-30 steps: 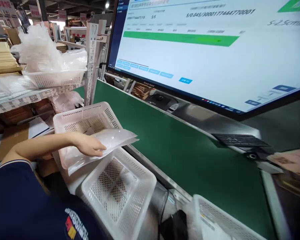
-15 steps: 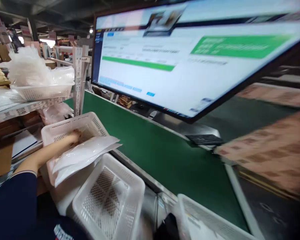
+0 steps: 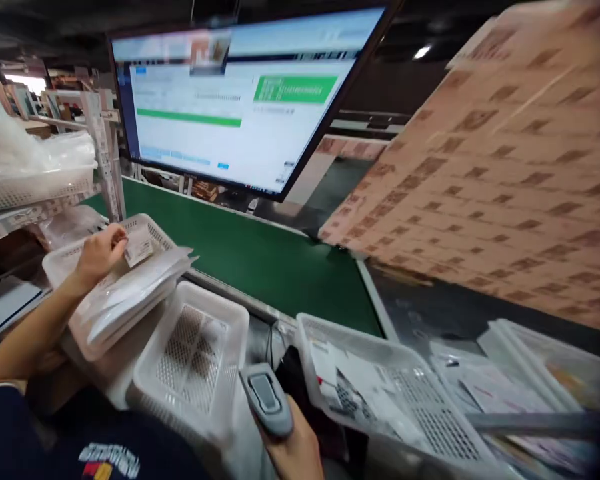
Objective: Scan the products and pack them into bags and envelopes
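My left hand [image 3: 99,257] is closed over the far left white basket [image 3: 63,263], its fingers pinching the edge of a small clear packet [image 3: 139,247] that bears a pale label. White plastic mailer bags [image 3: 135,297] lie stacked across that basket, just below the packet. My right hand [image 3: 295,443] grips a grey handheld barcode scanner [image 3: 266,400] low in the middle of the head view. Between the hands stands another white basket [image 3: 145,380] with a perforated bottom.
A green conveyor belt [image 3: 245,247] runs behind the baskets, under a large monitor [image 3: 190,140]. To the right, a white basket [image 3: 305,333] holds packets and papers. Patterned cartons [image 3: 480,187] rise at the right. Clear bags [image 3: 10,140] fill a shelf basket at the left.
My view has swung to the right. My left hand has lifted out of the basket with the small packet. My right hand with the scanner has come into sight.
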Demonstrator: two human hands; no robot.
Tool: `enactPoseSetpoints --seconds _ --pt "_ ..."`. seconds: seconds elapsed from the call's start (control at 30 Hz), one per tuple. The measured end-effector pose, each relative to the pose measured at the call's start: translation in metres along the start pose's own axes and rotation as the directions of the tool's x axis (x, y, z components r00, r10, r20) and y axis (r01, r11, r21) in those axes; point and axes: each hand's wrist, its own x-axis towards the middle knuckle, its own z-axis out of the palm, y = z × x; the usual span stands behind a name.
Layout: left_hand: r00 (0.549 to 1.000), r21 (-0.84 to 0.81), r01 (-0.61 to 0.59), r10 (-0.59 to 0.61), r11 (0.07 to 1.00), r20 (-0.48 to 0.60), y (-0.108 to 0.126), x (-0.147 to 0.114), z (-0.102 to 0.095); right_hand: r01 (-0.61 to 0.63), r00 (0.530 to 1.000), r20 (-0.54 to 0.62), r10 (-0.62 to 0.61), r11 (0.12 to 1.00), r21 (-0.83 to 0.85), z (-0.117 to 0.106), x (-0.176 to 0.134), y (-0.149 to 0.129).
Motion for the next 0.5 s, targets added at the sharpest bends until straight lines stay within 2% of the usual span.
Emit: enactPoseSetpoints --seconds 0.07,0.1,0.13,0.2,0.3,0.4,0.47,0.5 --pt "0.994 -0.234 -0.090 0.073 0.968 -0.082 0.024 -0.031 -0.012 0.130 0.978 0.158 -0.137 0.990 0.055 0.001 0.006 -0.011" --pt "0.994 -0.300 -0.099 0.084 0.949 -0.064 0.035 -0.047 -0.011 0.164 0.968 0.183 -0.172 0.985 0.060 0.002 0.009 -0.018" --pt "0.996 -0.339 -0.087 0.088 0.937 -0.014 0.045 -0.062 -0.005 0.190 0.956 0.217 -0.197 0.980 0.050 0.003 0.011 -0.027" --pt "0.988 -0.359 -0.022 0.076 0.933 0.136 0.056 -0.088 0.019 0.214 0.939 0.274 -0.208 0.977 0.008 0.008 0.013 -0.042" --pt "0.943 -0.277 0.098 0.001 0.956 0.334 0.057 -0.116 0.072 0.208 0.914 0.372 -0.161 0.974 -0.089 0.017 0.008 -0.054" --pt "0.874 -0.132 0.190 -0.106 0.973 0.475 0.054 -0.138 0.120 0.160 0.889 0.452 -0.076 0.975 -0.152 0.027 -0.004 -0.045" --pt "0.814 -0.012 0.210 -0.168 0.978 0.556 0.055 -0.150 0.136 0.107 0.878 0.479 -0.010 0.979 -0.176 0.032 -0.014 -0.030" --pt "0.799 0.038 0.182 -0.170 0.983 0.576 0.058 -0.154 0.137 0.080 0.874 0.485 0.018 0.980 -0.182 0.035 -0.019 -0.022"
